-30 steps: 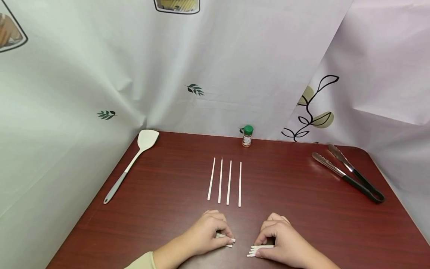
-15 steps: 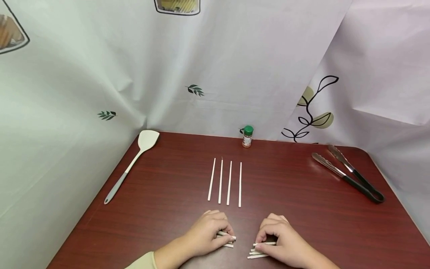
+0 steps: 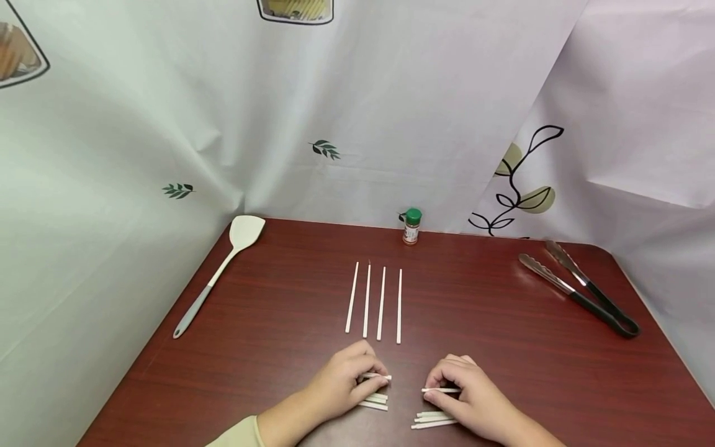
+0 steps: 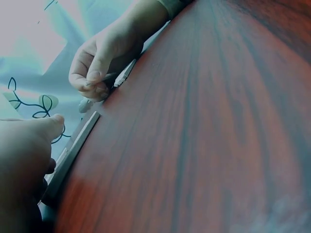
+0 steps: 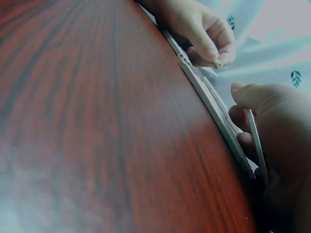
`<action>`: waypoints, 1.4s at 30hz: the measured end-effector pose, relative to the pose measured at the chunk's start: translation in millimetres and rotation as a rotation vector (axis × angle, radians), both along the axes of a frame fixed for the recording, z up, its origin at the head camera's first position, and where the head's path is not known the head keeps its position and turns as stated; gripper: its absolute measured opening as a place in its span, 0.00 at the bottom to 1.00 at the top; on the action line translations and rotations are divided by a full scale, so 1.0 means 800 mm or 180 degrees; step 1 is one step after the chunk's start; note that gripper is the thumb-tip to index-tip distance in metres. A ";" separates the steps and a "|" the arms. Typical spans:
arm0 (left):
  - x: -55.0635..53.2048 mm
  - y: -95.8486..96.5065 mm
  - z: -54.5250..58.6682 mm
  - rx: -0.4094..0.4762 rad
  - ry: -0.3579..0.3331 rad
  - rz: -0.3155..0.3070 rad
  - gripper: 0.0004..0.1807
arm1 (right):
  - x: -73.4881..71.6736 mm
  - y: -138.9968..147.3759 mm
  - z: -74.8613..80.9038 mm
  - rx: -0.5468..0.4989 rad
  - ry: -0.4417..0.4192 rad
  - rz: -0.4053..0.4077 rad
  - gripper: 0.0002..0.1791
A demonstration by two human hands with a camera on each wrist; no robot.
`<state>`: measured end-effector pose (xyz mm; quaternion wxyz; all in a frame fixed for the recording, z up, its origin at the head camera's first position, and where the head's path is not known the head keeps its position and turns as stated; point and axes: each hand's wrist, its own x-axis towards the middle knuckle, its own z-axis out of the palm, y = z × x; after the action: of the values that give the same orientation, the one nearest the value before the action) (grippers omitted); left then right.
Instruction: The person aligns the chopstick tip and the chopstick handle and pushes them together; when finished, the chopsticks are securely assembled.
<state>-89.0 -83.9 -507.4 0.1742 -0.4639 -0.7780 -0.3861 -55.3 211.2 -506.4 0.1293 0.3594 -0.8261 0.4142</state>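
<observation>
Near the front of the table, my left hand pinches a thin white stick between thumb and fingers. Several like sticks lie under that palm, partly hidden by it. To the right, my right hand holds another thin white stick between thumb and forefinger, raised over a small group of sticks on the table. The right wrist view shows this held stick running back along the palm. Farther back, several white sticks lie side by side, pointing away from me.
A white spatula with a grey handle lies along the left edge of the table. A spice jar with a green lid stands at the back. Metal tongs with black handles lie spread at the right.
Both hands have each separated one stick from their groups and moved it slightly away from me. The other sticks now show on the table below. The far row is unchanged.
</observation>
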 end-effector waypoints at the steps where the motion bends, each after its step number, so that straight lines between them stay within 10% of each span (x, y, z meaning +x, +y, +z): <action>1: 0.000 0.001 0.000 0.0005 -0.0005 0.0001 0.07 | -0.001 0.000 -0.001 -0.0042 0.0023 0.0018 0.18; 16: 0.011 0.009 0.006 -0.0187 0.0307 -0.0031 0.04 | -0.009 -0.006 -0.008 -0.0930 0.0481 0.0443 0.13; 42: 0.027 0.024 0.009 -0.0245 0.0516 -0.0119 0.06 | 0.005 -0.030 0.000 -0.1101 0.0419 0.0921 0.09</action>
<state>-67.4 -64.9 -500.1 0.2115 -0.5144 -0.7669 -0.3203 -51.7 186.9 -506.4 0.1818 0.4728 -0.6725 0.5395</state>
